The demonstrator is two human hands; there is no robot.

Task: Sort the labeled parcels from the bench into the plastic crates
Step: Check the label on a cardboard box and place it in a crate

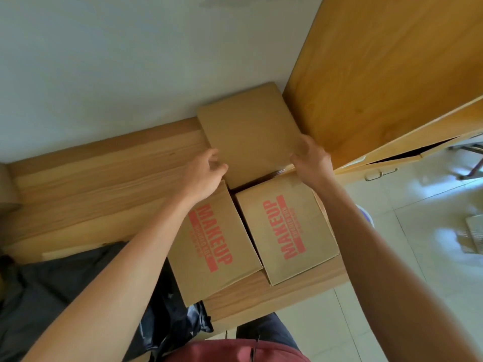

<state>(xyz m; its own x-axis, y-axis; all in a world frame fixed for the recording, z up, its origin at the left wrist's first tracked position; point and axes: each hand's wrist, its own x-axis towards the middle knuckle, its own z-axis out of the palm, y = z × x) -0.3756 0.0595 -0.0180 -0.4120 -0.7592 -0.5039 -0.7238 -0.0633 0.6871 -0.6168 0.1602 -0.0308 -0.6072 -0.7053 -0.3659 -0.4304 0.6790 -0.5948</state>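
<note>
- Leftmost, a dark cloth (78,278) lies on the wooden worktop (91,178), below and left of the left grip (206,176).
- That grip has its fingers loosely curled at the left edge of the plain parcel (248,131); whether they clamp it, I cannot tell.
- Under its wrist sits a parcel printed MAKEUP (209,244).
- Between both grips, the plain parcel lies flat, against the wall (104,61).
- Just beside it, nearer the person, rests a second MAKEUP parcel (285,228).
- The right grip (311,158) is clamped on the plain parcel's right corner.
- Beyond stands a wooden cabinet (392,74).
</note>
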